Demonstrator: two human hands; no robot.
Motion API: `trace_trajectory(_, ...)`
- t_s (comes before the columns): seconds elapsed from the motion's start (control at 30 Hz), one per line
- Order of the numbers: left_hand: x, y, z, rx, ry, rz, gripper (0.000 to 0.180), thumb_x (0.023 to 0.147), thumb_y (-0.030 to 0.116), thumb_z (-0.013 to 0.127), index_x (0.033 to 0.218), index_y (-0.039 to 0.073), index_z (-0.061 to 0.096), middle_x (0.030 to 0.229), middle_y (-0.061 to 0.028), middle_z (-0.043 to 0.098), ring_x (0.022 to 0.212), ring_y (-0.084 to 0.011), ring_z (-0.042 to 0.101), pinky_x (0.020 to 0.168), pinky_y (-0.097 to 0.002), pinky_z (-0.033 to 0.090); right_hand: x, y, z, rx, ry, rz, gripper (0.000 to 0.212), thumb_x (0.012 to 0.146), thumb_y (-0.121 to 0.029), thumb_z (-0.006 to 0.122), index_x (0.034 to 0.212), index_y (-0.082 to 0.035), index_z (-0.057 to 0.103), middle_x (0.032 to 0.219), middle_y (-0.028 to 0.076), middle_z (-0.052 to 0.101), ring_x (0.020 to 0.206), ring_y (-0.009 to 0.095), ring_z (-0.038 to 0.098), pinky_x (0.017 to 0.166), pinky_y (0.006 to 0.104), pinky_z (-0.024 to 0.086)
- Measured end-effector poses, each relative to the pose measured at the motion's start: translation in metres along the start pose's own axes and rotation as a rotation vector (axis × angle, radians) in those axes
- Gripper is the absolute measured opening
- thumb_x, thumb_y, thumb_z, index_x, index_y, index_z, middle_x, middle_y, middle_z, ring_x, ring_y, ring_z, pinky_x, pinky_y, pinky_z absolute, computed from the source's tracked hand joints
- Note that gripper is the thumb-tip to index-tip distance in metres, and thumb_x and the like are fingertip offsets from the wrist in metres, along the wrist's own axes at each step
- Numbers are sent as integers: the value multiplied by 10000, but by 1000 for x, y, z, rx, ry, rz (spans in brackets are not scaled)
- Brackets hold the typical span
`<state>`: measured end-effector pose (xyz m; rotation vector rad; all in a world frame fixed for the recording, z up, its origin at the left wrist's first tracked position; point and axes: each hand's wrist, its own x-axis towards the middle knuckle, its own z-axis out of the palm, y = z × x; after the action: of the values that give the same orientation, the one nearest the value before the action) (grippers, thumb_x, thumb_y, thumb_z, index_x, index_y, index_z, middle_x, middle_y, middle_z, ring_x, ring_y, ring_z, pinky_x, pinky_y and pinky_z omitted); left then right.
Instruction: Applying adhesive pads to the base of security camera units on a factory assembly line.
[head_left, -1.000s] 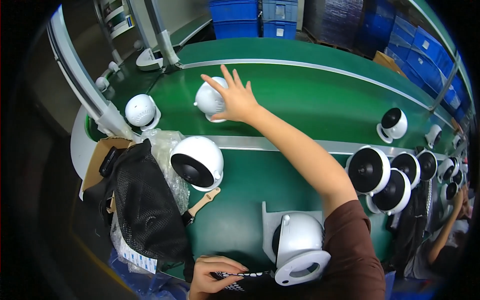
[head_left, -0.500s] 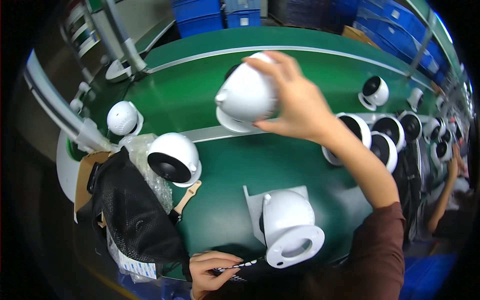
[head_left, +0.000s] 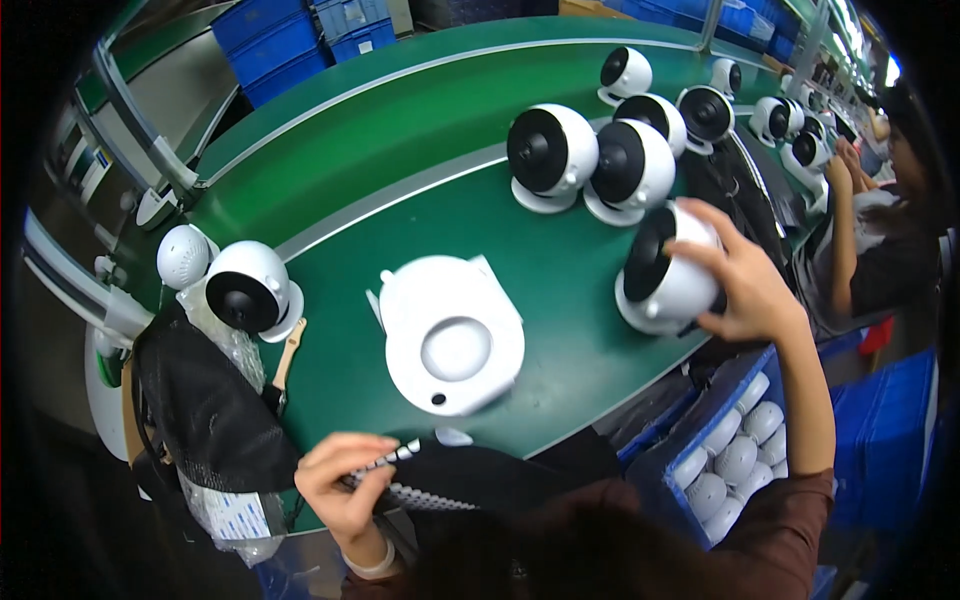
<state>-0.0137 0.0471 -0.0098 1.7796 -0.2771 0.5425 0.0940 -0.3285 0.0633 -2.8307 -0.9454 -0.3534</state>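
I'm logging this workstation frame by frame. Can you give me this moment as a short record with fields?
Right hand: grips a white round fan unit, set down on the green belt
Left hand: holds a black mesh piece
Centre of belt: white fan base, underside up
Lower right: blue bin of white round parts
Left: black mesh bag

Even, fairly bright light from overhead falls on the green table (head_left: 400,150), with soft sheen along its far edge and on the white round housings (head_left: 550,150), and only faint shadows beneath them. A small patch of glare burns at the upper right rim, while the lower left and the picture's corners sink into black. The fisheye bends the table's edges strongly toward the rim, and things near the far right corner turn small and slightly blurred.
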Motion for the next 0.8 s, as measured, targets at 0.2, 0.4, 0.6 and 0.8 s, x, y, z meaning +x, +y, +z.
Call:
trace_trajectory(0.2,7,15,10,49,-54,9,153,571,-84,637,715,-31,637,750,-140,636,680,-210,594,629,-262,450,1,-19,0,-172,162,-3,653,567,116,531,1169,-131,482,1340,133,329,1230,313,326,1009,421,273)
trace_trajectory(0.4,11,36,22,2,-190,43,147,610,-85,661,746,-30,648,760,-123,634,673,-171,610,588,-230,462,21,-144,18,700,294,-269,400,677,-53,689,1051,-22,552,934,115,607,821,225,604,677,295,495)
trace_trajectory(0.6,18,46,22,112,-248,-22,145,630,-72,655,767,-23,652,785,-120,640,689,-161,615,596,-221,464,23,-149,43,845,211,-245,176,701,-20,660,856,-10,577,746,74,606,629,177,608,511,244,482)
trace_trajectory(0.8,14,37,28,141,-156,116,148,625,-70,645,760,-11,655,674,-99,636,557,-143,604,506,-201,446,30,-145,38,914,139,-182,176,692,-29,669,855,-30,602,783,68,622,708,189,619,566,259,479)
